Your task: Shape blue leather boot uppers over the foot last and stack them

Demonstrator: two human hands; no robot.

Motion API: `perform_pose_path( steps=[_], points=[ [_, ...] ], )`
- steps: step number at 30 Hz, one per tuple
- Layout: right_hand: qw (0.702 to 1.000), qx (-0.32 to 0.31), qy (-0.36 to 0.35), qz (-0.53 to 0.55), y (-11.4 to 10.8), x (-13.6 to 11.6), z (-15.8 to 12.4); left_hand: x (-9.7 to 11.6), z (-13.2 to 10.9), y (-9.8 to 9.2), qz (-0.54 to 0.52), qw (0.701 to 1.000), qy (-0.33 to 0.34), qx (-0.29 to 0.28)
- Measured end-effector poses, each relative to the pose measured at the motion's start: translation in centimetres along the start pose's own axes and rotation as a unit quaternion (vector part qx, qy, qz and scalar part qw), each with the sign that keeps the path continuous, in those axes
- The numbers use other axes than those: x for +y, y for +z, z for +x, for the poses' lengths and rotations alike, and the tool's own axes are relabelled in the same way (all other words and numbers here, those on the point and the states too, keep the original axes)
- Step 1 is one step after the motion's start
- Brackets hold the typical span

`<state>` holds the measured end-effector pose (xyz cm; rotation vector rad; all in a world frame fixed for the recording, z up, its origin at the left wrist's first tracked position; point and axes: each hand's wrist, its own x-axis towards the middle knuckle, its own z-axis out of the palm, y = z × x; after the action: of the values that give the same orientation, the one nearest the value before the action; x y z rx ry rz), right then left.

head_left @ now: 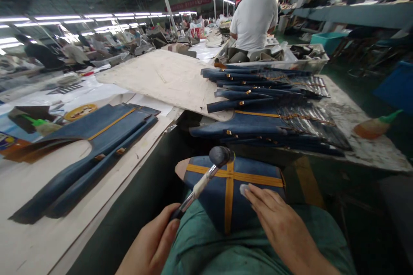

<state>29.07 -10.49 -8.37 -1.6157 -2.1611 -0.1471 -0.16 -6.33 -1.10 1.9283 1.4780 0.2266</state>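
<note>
Gripping a hammer (198, 187) by the end of its handle, the left hand (155, 238) is closed, fingers wrapped round. The hammer slants up and away, its dark round head over the far side of a blue piece (211, 202), near where two orange strips (229, 206) cross; whether it touches I cannot tell. The blue piece lies on the green cloth (193, 249) over the lap, a pale pointed end showing at its left. The right hand (275, 212) is over the near right part, fingers nearly straight and close together; a pale tip (244, 189) shows at the fingertips, worn or held I cannot tell, and the thumb is hidden. On the left bench (22, 189) lie blue panels (109, 131), a yellow dish (80, 112) behind them. Ahead, a stack (245, 129) of similar parts overlaps a pale board (161, 77), with an orange bottle (371, 128) to its right. Beyond sits a person (254, 19) in white, back turned.
</note>
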Motion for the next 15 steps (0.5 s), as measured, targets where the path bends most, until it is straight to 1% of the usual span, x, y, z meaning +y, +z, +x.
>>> perform_pose_path(
  steps=[4,5,8,9,10,13,14,15],
  points=[
    [1.0,0.004,0.0,-0.001,-0.1,0.0,0.1,-0.4,0.1,0.2,0.039,0.997,-0.011,-0.059],
    [1.0,0.005,0.0,-0.001,-0.1,0.0,0.1,-0.3,0.2,0.3,0.035,0.998,-0.011,-0.055],
    [1.0,0.005,0.0,-0.001,-0.1,0.0,0.2,-0.1,0.6,0.3,0.013,1.0,-0.02,-0.004],
    [1.0,0.007,0.0,-0.001,-0.1,0.0,0.2,0.1,0.8,0.2,0.011,1.0,-0.025,-0.001],
    [1.0,0.008,0.0,-0.002,-0.1,0.1,0.2,0.2,1.0,0.1,0.013,0.999,-0.03,-0.011],
    [1.0,0.01,-0.003,-0.004,-0.1,0.1,0.3,0.7,1.4,-0.2,0.023,0.997,-0.033,-0.068],
    [1.0,0.01,-0.005,-0.006,0.0,0.1,0.3,0.8,1.5,-0.3,0.022,0.997,-0.028,-0.075],
    [1.0,0.009,-0.007,-0.007,0.0,0.1,0.3,0.9,1.6,-0.4,0.018,0.997,-0.023,-0.07]
  ],
)
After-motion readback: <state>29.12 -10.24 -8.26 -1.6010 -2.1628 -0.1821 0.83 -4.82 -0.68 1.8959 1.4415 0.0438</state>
